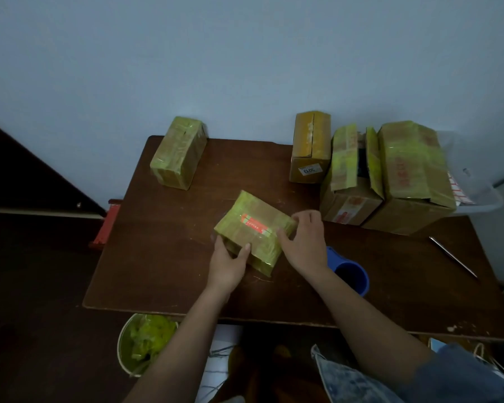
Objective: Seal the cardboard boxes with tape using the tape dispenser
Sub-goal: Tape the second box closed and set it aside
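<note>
Head view | left hand (227,264) gripping the taped box (253,231) at its near-left corner | right hand (306,242) pinching its right end | box sitting mid-table (163,257) (red label up) | blue tape dispenser (350,274) lying toward the near edge, just beside the right wrist | four boxes standing along the far edge

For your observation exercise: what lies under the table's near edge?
Under the table edge stands a bucket holding crumpled yellow-green tape. Its bottom is covered by that tape.
</note>
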Tool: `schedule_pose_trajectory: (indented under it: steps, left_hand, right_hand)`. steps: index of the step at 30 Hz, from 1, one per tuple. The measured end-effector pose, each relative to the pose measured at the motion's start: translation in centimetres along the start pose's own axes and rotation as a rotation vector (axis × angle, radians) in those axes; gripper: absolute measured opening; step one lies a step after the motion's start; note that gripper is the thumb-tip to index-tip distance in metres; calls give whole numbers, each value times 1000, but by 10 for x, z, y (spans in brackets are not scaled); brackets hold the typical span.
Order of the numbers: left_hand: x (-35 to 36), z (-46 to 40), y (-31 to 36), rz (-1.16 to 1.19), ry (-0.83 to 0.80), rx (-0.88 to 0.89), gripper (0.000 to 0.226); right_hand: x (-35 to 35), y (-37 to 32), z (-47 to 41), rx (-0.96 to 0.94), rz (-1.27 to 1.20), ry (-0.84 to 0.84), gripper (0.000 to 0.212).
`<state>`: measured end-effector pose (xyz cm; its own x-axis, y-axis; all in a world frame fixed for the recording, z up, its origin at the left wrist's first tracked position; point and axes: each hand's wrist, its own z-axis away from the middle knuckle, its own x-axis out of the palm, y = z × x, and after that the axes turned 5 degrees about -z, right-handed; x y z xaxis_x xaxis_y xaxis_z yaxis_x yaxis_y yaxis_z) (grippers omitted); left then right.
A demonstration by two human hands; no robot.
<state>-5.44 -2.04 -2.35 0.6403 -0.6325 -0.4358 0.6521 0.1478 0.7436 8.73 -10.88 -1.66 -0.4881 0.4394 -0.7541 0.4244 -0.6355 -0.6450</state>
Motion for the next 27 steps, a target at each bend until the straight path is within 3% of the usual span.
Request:
schedule_pose_trajectory:
  steps: [2,4,6,13,19,24,27]
  left_hand:
    - [0,-3,2,21,-14,-1,82]
    - [1,-11,-1,32,9,-33,94]
    - [2,-13,-1,30,6,-23,90]
    - [13,-14,-1,-79,68,-10,43]
    - [16,-17,0,-151,75,-14,66]
    - [15,-10,5,-168,71,-4,59]
    - [15,1,4,-380,121,31,67]
  right_hand:
    - [-2,-2,-7,54,-125,-165,68]
    - [-2,-1,-11,134,-189,-214,74]
    - [2,0,-11,133,-178,-169,68]
    - [24,5,2,84,-209,-108,32]
    - [21,1,-5,53,-166,-102,30]
    - [5,9,0,100,-321,-229,49]
    - [-5,26,18,113,-178,-102,40]
